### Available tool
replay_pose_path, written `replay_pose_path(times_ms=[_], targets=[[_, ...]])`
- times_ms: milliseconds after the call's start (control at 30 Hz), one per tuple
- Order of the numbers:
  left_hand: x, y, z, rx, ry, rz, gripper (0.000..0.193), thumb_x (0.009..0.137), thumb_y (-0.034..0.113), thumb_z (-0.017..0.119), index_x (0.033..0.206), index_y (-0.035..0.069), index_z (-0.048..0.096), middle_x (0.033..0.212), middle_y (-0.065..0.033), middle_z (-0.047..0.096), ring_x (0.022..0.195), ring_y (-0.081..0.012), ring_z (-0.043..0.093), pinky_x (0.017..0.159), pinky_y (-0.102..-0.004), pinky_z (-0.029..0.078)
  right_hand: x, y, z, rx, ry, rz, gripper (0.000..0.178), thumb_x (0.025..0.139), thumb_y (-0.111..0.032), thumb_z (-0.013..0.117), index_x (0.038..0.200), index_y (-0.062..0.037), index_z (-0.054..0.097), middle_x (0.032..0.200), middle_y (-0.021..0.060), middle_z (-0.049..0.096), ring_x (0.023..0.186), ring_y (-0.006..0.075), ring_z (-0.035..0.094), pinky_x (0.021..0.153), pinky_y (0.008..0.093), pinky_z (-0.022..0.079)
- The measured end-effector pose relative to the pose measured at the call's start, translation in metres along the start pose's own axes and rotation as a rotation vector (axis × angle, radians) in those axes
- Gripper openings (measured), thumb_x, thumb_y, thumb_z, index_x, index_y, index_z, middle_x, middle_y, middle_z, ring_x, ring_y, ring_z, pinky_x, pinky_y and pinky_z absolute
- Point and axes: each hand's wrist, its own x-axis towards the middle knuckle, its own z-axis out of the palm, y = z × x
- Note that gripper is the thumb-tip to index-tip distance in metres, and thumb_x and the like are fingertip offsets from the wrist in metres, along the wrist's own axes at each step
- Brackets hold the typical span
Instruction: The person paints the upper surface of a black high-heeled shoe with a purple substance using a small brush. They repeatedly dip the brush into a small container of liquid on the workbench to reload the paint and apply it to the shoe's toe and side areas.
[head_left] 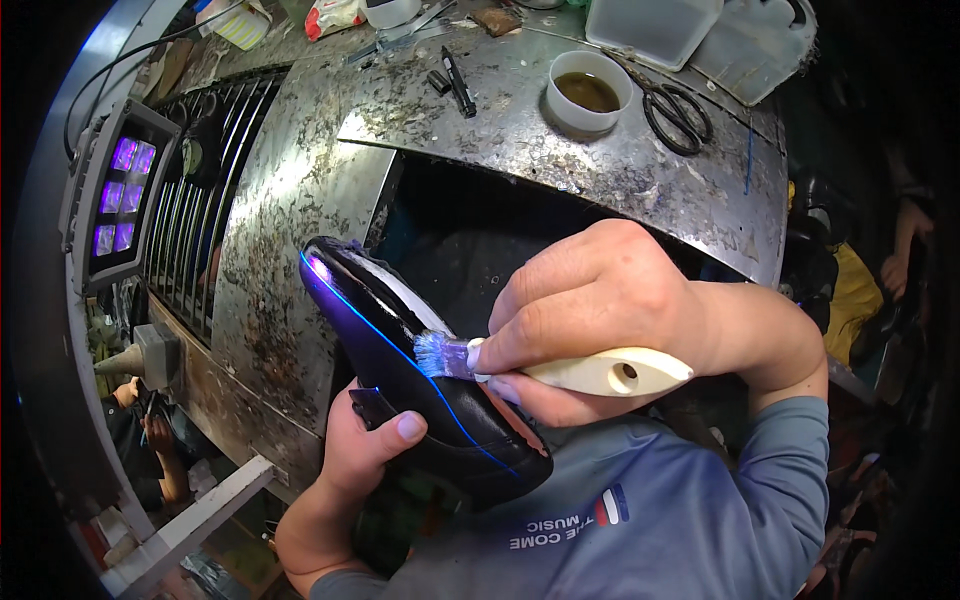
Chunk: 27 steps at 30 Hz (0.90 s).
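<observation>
A black shoe upper (372, 345), shaped like a shoe, lies tilted in front of me with its sole side turned toward my right hand. A glowing blue line runs along its lower edge. My left hand (362, 445) grips it from the near left, the thumb pressed on the black surface. In my right hand (600, 310) is a flat paintbrush with a pale handle (620, 372). Its whitish bristles touch the shoe at the blue line, about midway along. The right fingers are closed around the brush; most of the left fingers are hidden behind the shoe.
A lamp with purple lights (125, 195) stands at left beside metal bars (205, 190). On the stained metal table (270, 290) are a cup of brown liquid (588, 115), scissors (682, 120), a black marker (458, 82) and plastic bins (655, 30). Another person's hand (157, 435) shows at lower left.
</observation>
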Motion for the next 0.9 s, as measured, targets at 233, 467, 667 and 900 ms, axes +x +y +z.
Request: replay_pose_path(times_ms=[233, 467, 667, 900], targets=[[0.005, -0.009, -0.010, -0.041, 0.002, 0.052, 0.068, 0.089, 0.034, 0.078, 0.138, -0.006, 0.052, 0.125, -0.0146, 0.067, 0.116, -0.0243, 0.066, 0.104, -0.0395, 0.051, -0.009, -0.002, 0.011, 0.083, 0.009, 0.090, 0.010, 0.081, -0.015, 0.077, 0.088, -0.0102, 0.072, 0.071, 0.0054, 0.062, 0.063, 0.0275, 0.065, 0.055, 0.0383, 0.053], [0.004, -0.033, -0.014, -0.112, 0.090, 0.140, 0.065, 0.093, 0.034, 0.074, 0.141, -0.004, 0.049, 0.127, -0.0146, 0.066, 0.116, -0.0261, 0.067, 0.105, -0.0414, 0.052, 0.003, 0.009, -0.058, -0.298, 0.129, 0.178, 0.022, 0.080, -0.008, 0.083, 0.101, -0.0042, 0.078, 0.093, 0.0109, 0.077, 0.082, 0.0247, 0.075, 0.075, 0.0340, 0.059], [0.012, -0.050, -0.017, -0.115, 0.058, 0.175, 0.066, 0.099, 0.039, 0.066, 0.145, -0.003, 0.044, 0.133, -0.0162, 0.062, 0.120, -0.0276, 0.065, 0.107, -0.0431, 0.052, -0.023, 0.071, -0.124, -0.883, 0.227, 0.525, 0.020, 0.086, -0.024, 0.077, 0.100, -0.0094, 0.079, 0.092, 0.0105, 0.077, 0.086, 0.0258, 0.074, 0.080, 0.0357, 0.058], [0.015, -0.052, -0.008, -0.153, 0.061, 0.160, 0.066, 0.099, 0.040, 0.065, 0.145, -0.004, 0.045, 0.135, -0.0163, 0.062, 0.124, -0.0274, 0.063, 0.109, -0.0436, 0.049, -0.031, 0.119, -0.110, -1.043, 0.036, 0.744, 0.024, 0.085, -0.031, 0.074, 0.099, -0.0126, 0.079, 0.097, 0.0099, 0.076, 0.095, 0.0309, 0.073, 0.087, 0.0418, 0.058]])
